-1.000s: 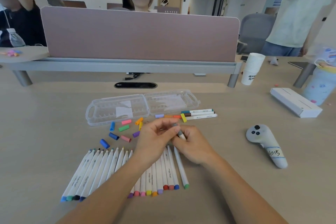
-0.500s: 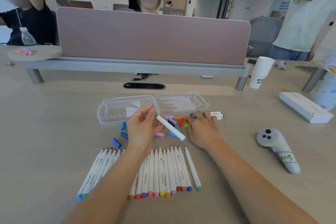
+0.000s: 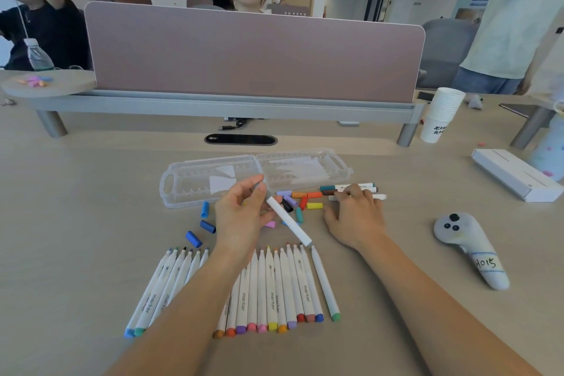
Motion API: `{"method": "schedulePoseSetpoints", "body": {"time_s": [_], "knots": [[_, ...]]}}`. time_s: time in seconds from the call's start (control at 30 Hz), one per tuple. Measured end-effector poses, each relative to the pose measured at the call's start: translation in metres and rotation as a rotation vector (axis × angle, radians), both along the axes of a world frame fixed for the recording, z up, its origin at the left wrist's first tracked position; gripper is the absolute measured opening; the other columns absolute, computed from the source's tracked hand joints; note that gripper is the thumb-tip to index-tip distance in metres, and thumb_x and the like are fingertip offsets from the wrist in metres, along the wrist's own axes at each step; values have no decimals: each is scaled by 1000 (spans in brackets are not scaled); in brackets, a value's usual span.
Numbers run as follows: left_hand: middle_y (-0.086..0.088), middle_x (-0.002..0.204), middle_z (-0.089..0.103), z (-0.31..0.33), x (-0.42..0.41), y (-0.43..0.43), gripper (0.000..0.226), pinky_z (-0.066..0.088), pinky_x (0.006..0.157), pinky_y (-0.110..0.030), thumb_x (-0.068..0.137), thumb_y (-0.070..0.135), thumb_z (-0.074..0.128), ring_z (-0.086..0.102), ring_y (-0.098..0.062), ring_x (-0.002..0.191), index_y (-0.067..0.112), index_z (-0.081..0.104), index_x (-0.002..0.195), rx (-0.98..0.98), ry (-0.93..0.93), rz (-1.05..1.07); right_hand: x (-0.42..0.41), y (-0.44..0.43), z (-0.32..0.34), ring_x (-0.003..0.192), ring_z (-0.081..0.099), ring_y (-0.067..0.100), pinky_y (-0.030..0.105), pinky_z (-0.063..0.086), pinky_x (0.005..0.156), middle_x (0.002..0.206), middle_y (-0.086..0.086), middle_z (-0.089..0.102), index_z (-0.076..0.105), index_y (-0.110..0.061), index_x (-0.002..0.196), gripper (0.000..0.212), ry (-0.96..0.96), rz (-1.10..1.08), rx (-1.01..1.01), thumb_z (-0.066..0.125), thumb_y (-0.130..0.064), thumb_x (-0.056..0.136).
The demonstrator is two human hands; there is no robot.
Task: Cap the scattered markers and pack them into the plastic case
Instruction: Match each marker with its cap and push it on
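Markers (image 3: 268,287) with bare tips fan out nearest, at 6 o'clock. Just beyond, left hand (image 3: 241,217) pinches one white marker (image 3: 290,223) by its far end, thumb against curled fingers, barrel slanting from 10 down to 4. Right hand (image 3: 354,217) lies spread, fingertips resting on the capped markers (image 3: 328,190) at 2 o'clock, loose caps (image 3: 305,201) between the hands. Farthest, the clear case (image 3: 195,168) lies open at 12, long axis 9-to-3. Left hand's nearer; I'd say the barrel needs turning to match.

Open clear case (image 3: 213,183), uncapped markers (image 3: 274,287) rowed, caps (image 3: 302,201) scattered
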State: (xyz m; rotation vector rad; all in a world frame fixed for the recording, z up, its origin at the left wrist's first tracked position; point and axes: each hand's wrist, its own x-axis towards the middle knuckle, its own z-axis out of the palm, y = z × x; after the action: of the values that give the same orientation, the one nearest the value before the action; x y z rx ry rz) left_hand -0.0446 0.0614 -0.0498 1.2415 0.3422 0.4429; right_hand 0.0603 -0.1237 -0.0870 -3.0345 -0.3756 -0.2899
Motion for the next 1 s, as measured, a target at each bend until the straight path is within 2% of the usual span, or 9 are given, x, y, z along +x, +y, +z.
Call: {"method": "schedulePoseSetpoints", "body": {"time_s": [0.17,0.3,0.4,0.57,0.63,0.73,0.83,0.9,1.0], "knots": [[9,74,73,0,-1,-5,22,57,79,-56,99,13,54,73,-25,88,15,62,119,59,0,-12,-1,-3,1,126,38,26,42,30,104,138,-2,44,55,-26,131,42,-30,128,92,43,-43,95],[1,86,71,-1,-3,-5,22,60,76,-49,97,12,56,73,-25,89,14,64,118,34,15,-2,5,12,3,132,28,23,43,26,105,146,-7,39,49,-31,139,42,23,268,-28,41,-28,98],[-2,89,70,-1,-3,-4,21,61,74,-45,97,11,57,73,-25,90,14,65,116,16,18,-4,13,23,3,128,29,25,44,26,101,145,-7,43,55,-32,134,39,42,265,-77,38,-21,101],[-17,103,68,-2,-3,-3,21,59,79,-51,96,12,57,73,-26,87,15,64,116,15,5,-21,14,46,6,118,36,24,42,29,94,134,-9,53,62,-35,125,33,-29,348,-116,42,-26,100],[-21,107,68,0,-5,-3,20,58,81,-53,97,12,57,73,-29,89,17,64,115,3,4,-35,11,43,10,120,38,23,42,30,97,130,-8,54,62,-35,126,31,-15,341,-14,45,-32,100],[-21,108,68,2,-6,-5,18,60,80,-43,97,10,56,74,-25,89,18,65,111,-9,0,-66,-7,25,20,102,53,18,38,42,89,105,-2,64,73,-24,105,20,-12,272,495,55,-32,97],[-20,110,66,4,-9,-11,19,61,74,-31,96,8,57,73,-23,91,15,65,111,-21,-19,-106,-43,7,40,71,58,8,24,45,69,80,3,69,73,-17,85,33,307,276,882,52,-38,99],[-20,109,66,6,-12,-16,21,61,75,-31,95,7,57,73,-23,92,13,64,114,-14,-34,-116,-70,0,49,69,62,6,16,46,64,79,-2,72,75,-21,87,28,577,352,936,55,-39,98],[-16,104,71,7,-14,-25,33,59,83,-39,95,9,57,71,-25,98,13,56,128,-48,-67,-155,-86,-3,45,67,59,5,20,46,66,74,-6,70,73,-28,81,13,538,414,917,66,-30,92]]}}
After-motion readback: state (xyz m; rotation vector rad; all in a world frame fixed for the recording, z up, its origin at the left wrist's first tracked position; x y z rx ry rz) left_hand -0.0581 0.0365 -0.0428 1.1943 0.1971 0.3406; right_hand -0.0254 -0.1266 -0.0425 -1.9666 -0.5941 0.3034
